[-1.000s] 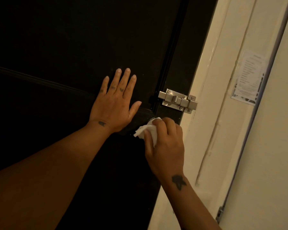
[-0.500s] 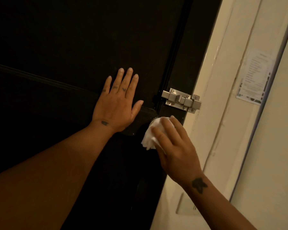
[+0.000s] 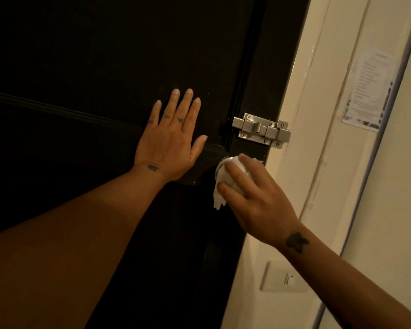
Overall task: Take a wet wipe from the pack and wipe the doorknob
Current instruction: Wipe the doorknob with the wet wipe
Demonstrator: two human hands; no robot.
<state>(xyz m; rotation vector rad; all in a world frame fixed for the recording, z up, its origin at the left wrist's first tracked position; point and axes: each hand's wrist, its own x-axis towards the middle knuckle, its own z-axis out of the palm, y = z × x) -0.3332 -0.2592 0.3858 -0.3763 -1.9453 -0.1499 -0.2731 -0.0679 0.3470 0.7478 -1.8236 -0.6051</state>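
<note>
My right hand cups a white wet wipe over the doorknob, of which only a sliver of its metal rim shows at the upper left of the wipe. A tail of the wipe hangs down below my fingers. My left hand lies flat on the dark door to the left of the knob, fingers spread and pointing up, holding nothing. The wipe pack is not in view.
A silver sliding bolt latch sits just above the knob, bridging door and cream frame. A printed paper notice is stuck on the wall at right. A white wall switch plate is below my right wrist.
My right hand has turned from a closed grip on the knob to spread fingers draped over the wipe, its wrist swinging right. My left hand has stayed flat on the door.
</note>
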